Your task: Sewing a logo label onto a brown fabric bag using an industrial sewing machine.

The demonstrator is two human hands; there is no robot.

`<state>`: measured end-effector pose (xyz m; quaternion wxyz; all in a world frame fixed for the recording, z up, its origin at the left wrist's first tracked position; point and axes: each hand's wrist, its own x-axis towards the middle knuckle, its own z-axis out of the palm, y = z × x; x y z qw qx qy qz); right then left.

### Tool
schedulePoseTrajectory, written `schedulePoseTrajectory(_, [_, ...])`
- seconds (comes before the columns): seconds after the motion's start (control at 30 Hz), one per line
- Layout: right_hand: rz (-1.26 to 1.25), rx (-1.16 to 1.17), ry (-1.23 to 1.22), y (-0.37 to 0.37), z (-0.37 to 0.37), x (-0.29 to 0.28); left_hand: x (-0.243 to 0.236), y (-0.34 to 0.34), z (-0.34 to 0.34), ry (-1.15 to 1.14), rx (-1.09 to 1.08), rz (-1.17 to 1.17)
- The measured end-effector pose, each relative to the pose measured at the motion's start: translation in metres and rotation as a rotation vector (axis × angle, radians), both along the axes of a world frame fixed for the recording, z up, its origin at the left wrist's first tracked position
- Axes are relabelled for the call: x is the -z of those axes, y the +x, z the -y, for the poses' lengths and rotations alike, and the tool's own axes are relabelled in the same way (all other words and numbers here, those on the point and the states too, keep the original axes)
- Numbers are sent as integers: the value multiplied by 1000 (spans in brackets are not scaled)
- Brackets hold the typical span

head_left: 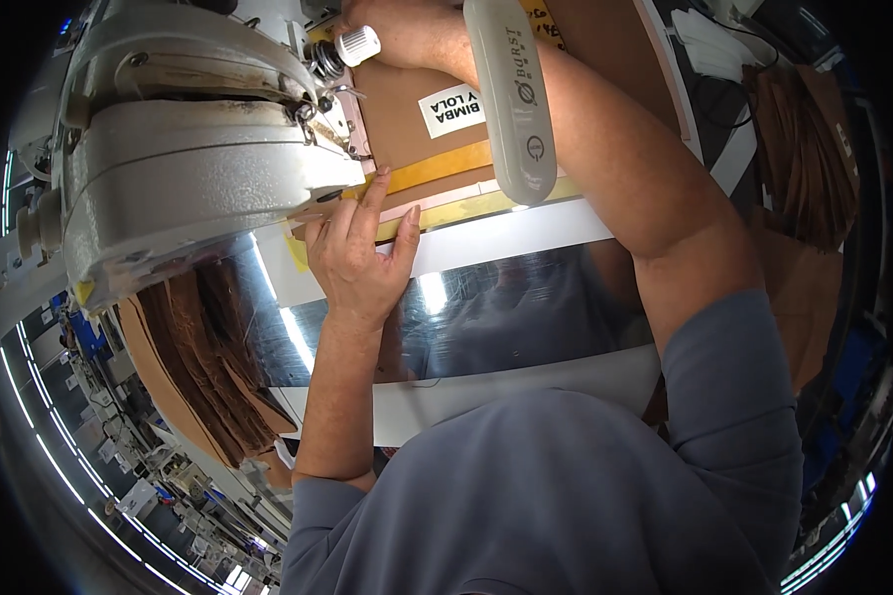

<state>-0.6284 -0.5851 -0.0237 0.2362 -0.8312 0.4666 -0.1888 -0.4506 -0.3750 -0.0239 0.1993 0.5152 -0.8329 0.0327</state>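
My left hand [355, 250] lies palm down at the near edge of a brown panel [397, 109], fingers stretched out. Its index fingertip rests close to the needle area of a white sewing machine [198, 169]. Yellow strips [437, 169] and pale pink edging run along the panel beneath and beside the fingers. From the right, my right arm reaches across to the far side, passing under a long pale lamp-like device [516, 109]. Only part of my right hand [379, 28] shows, over the far part of the panel by the machine's white knob [357, 46]; its fingers are hidden. A white label [452, 109] sits on the panel.
A shiny metal plate [506, 307] covers the near part of the table. Stacked brown pieces [203, 347] lie at the left below the machine, and more brown pieces [804, 149] are bundled at the far right beside a dark cable. The machine head stands close to my left hand.
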Motion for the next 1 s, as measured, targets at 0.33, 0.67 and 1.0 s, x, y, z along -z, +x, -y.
schedulePoseTrajectory(0.33, [-75,24,-57,4,-1,3,7,1,-2,19,2,-44])
schedulePoseTrajectory(0.67, [-101,59,-105,6,17,18,3,-2,0,34,-1,-24])
schedulePoseTrajectory(1.0, [-123,69,-173,-38,-12,31,7,-3,-1,20,-5,-7])
